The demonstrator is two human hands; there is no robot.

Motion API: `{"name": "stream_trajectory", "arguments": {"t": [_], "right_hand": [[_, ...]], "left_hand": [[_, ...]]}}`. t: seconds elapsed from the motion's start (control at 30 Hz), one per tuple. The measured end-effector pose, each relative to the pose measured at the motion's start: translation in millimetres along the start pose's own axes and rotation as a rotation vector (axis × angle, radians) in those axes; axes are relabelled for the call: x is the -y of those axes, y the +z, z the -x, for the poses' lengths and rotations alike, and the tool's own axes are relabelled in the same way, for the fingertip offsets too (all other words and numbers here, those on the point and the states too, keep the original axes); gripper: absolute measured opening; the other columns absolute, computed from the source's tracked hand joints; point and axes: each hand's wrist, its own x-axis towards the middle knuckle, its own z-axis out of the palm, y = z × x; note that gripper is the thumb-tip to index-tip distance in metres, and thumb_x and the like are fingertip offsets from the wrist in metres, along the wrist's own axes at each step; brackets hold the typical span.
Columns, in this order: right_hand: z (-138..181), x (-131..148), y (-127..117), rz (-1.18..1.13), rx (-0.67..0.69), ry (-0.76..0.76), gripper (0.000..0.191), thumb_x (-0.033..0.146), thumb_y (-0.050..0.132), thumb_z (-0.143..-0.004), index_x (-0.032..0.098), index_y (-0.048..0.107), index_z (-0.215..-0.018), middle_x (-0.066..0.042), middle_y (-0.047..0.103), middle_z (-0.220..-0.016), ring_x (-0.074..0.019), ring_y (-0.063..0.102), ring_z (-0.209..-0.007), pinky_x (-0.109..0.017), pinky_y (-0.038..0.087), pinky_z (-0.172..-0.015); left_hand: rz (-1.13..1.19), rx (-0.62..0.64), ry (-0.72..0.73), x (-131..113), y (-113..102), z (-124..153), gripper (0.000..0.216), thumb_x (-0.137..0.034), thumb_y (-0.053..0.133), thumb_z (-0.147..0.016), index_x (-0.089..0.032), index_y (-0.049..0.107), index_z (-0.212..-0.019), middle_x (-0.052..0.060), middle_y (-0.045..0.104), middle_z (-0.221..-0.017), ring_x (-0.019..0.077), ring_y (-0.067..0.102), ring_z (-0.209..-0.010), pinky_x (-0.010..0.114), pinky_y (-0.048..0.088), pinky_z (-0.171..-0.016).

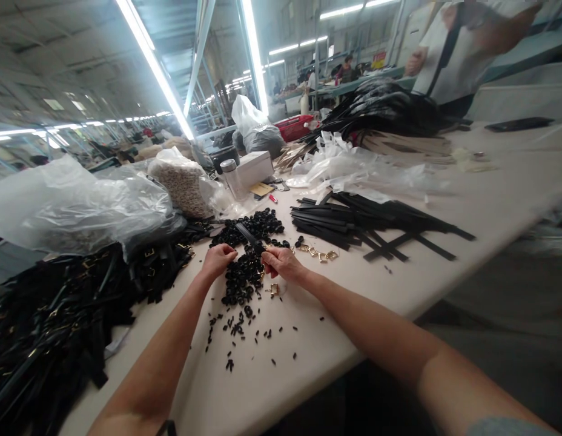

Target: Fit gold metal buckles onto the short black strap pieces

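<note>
My right hand (281,264) is closed round the end of a black strap (248,235), which points up and to the left. Just left of it, my left hand (218,260) has its fingers pinched together; anything between them is too small to make out. Under and between both hands lies a heap of small black loops (244,284). A gold buckle (274,290) rests on the table below my right hand, and more gold buckles (324,256) lie in a row to its right.
Finished-looking black straps with buckles (45,327) are piled at left beside a big clear plastic bag (81,200). Loose black strips (344,221) lie at right. Tiny black bits (238,327) dot the near tabletop (308,363). A jar (231,177) stands behind; a person (462,54) is at far right.
</note>
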Motion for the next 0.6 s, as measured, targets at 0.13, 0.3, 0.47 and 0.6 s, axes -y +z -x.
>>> {"name": "stream_trajectory", "arguments": {"t": [0.13,0.3,0.47,0.6], "right_hand": [[4.9,2.5,5.6,0.048,0.028,0.013,0.030,0.038,0.047,-0.090,0.015,0.055,-0.072,0.002,0.058,-0.055,-0.0066,0.052,-0.041,-0.016,0.040,-0.040],[13.0,4.3,15.7,0.187,0.125,-0.019,0.025,0.032,0.046,-0.091,0.016,0.055,-0.074,0.003,0.058,-0.056,-0.0071,0.052,-0.041,-0.017,0.037,-0.041],[17.5,6.4,20.6,0.299,0.140,-0.068,0.026,0.031,0.047,-0.093,0.016,0.055,-0.074,0.003,0.059,-0.056,-0.0053,0.052,-0.043,-0.016,0.037,-0.047],[18.9,8.1,23.5,0.361,0.173,-0.092,0.026,0.030,0.046,-0.094,0.015,0.055,-0.075,0.003,0.060,-0.059,-0.0048,0.053,-0.044,-0.016,0.037,-0.048]], "left_hand": [[0.409,-0.060,-0.087,-4.4,7.3,39.7,0.029,-0.044,0.071,-0.063,-0.018,0.062,-0.071,0.002,0.063,-0.067,0.0137,0.059,-0.061,0.023,0.047,-0.057],[0.818,-0.111,-0.197,-8.1,17.0,88.1,0.023,-0.037,0.072,-0.069,-0.017,0.060,-0.071,0.002,0.063,-0.067,0.0075,0.054,-0.051,0.016,0.045,-0.046],[1.166,-0.097,-0.327,-14.3,32.7,107.5,0.011,-0.020,0.072,-0.073,-0.011,0.064,-0.074,0.002,0.065,-0.068,0.0062,0.057,-0.053,0.012,0.047,-0.047],[1.188,-0.089,-0.298,-15.9,38.8,108.3,0.013,-0.018,0.076,-0.070,-0.010,0.067,-0.075,0.003,0.068,-0.075,0.0082,0.062,-0.061,0.015,0.053,-0.057]]}}
